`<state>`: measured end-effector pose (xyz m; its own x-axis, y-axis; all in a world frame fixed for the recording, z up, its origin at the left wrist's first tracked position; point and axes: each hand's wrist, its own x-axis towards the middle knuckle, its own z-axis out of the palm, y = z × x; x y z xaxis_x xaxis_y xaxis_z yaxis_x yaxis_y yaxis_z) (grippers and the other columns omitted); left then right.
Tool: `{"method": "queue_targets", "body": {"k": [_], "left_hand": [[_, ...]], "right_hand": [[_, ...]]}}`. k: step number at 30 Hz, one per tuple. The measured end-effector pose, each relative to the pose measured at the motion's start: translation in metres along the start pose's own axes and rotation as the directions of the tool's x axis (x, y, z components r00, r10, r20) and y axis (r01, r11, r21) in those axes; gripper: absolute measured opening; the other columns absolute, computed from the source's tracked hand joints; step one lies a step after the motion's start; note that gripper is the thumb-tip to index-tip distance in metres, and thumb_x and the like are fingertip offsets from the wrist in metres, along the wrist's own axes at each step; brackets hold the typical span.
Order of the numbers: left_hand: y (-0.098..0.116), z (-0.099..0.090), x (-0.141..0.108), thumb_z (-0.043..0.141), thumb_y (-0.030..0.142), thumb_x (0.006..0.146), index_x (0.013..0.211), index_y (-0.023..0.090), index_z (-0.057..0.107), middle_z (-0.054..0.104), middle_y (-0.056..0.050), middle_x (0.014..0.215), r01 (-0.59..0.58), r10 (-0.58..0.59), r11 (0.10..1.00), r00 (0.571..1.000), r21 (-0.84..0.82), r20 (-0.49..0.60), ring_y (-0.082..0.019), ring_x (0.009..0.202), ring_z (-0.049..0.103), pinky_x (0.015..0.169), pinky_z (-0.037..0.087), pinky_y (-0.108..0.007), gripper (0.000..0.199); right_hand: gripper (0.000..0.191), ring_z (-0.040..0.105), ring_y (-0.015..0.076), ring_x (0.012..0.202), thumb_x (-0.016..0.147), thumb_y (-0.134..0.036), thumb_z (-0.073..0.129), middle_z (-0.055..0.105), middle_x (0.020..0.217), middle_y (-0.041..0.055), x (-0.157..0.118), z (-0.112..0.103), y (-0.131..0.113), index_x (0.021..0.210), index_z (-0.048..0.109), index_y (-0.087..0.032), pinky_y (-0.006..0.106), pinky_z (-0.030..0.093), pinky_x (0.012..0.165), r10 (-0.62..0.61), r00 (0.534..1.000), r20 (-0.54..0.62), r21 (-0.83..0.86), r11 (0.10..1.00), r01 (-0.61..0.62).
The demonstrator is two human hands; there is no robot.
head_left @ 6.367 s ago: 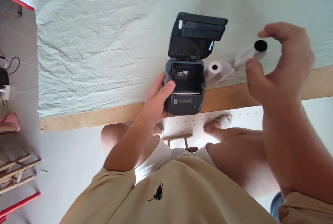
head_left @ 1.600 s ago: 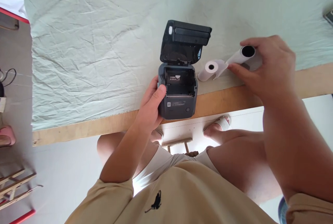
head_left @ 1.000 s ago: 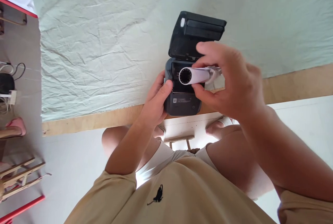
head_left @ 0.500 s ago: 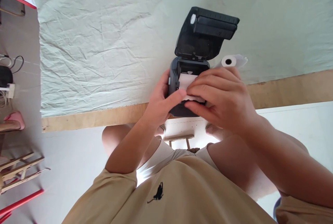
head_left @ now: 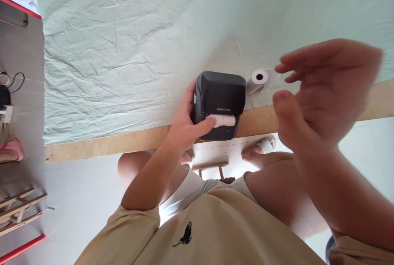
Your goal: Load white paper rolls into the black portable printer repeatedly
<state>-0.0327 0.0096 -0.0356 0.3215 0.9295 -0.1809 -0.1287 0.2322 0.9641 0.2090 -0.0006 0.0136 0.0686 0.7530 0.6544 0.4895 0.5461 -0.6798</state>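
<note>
A black label printer (head_left: 222,90) sits at the table's near edge with its lid closed. A strip of white paper (head_left: 225,120) sticks out of its front slot. My left hand (head_left: 189,123) grips the printer's left side, its thumb pressing on the paper strip. To the right of the printer a white paper roll (head_left: 259,77) with a dark core rests on the cloth. My right hand (head_left: 323,92) is raised in the air right of the roll, fingers apart and holding nothing, a little blurred.
A pale green wrinkled cloth (head_left: 123,51) covers the table, leaving a bare wooden edge (head_left: 107,144) in front. At the far left are wooden rods (head_left: 21,205), a red bar (head_left: 23,250) and part of another person's foot in a pink slipper (head_left: 15,150).
The printer's lid has swung from open to closed over the paper inside. My right hand has left the printer and moved right and up, opening. My left hand has stayed on the printer.
</note>
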Motion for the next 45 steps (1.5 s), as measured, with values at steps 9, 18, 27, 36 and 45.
{"method": "queue_targets", "body": {"k": [9, 18, 27, 36, 45], "left_hand": [[0.017, 0.015, -0.012, 0.092, 0.066, 0.094, 0.149, 0.032, 0.068, 0.090, -0.009, 0.133, 0.031, -0.035, 0.988, 0.999, -0.153, -0.025, -0.038, 0.119, 0.090, 0.087, 0.077, -0.045, 0.069], [0.013, 0.012, -0.010, 0.095, 0.068, 0.090, 0.146, 0.033, 0.076, 0.090, -0.005, 0.115, 0.018, -0.019, 0.985, 1.000, -0.171, -0.002, -0.040, 0.116, 0.089, 0.081, 0.076, -0.042, 0.068], [0.022, 0.017, -0.012, 0.088, 0.061, 0.102, 0.144, 0.031, 0.074, 0.091, -0.005, 0.129, 0.043, -0.041, 0.976, 0.999, -0.214, 0.014, -0.037, 0.123, 0.089, 0.088, 0.076, -0.041, 0.054], [0.005, 0.019, -0.002, 0.075, 0.076, 0.105, 0.114, 0.031, 0.081, 0.091, 0.000, 0.111, 0.017, -0.071, 0.963, 0.979, -0.269, -0.191, -0.036, 0.144, 0.079, 0.109, 0.074, -0.047, 0.046], [0.011, 0.022, 0.001, 0.079, 0.077, 0.102, 0.105, 0.031, 0.079, 0.090, 0.001, 0.105, -0.008, -0.054, 0.953, 0.979, -0.304, -0.196, -0.035, 0.144, 0.079, 0.113, 0.072, -0.045, 0.046]], "right_hand": [[0.049, 0.035, 0.0101, 0.053, 0.093, -0.037, 0.081, 0.041, 0.063, -0.0080, -0.017, 0.017, -0.004, 0.080, 0.034, -0.029, 0.028, 0.029, 0.046, 0.410, 0.843, 0.347, 0.074, 0.884, -0.461], [0.056, 0.043, 0.0118, 0.051, 0.092, -0.029, 0.087, 0.043, 0.062, -0.0096, -0.018, 0.011, 0.010, 0.081, 0.032, -0.030, 0.027, 0.049, 0.042, 0.477, 0.690, 0.544, 0.208, 0.720, -0.662], [0.057, 0.048, 0.0109, 0.049, 0.092, -0.031, 0.087, 0.042, 0.064, -0.0093, -0.023, 0.019, 0.010, 0.081, 0.031, -0.030, 0.023, 0.045, 0.037, 0.468, 0.744, 0.477, 0.230, 0.751, -0.619], [0.047, 0.043, 0.0108, 0.049, 0.095, -0.031, 0.080, 0.044, 0.065, -0.0107, -0.028, 0.018, 0.011, 0.088, 0.034, -0.031, 0.025, 0.042, 0.042, 0.361, 0.819, 0.447, 0.256, 0.825, -0.504], [0.039, 0.058, 0.0124, 0.049, 0.089, -0.028, 0.089, 0.059, 0.062, -0.0102, -0.017, 0.010, -0.001, 0.085, 0.050, -0.030, 0.029, 0.041, 0.047, 0.226, 0.944, 0.240, 0.043, 0.969, -0.243]]}}
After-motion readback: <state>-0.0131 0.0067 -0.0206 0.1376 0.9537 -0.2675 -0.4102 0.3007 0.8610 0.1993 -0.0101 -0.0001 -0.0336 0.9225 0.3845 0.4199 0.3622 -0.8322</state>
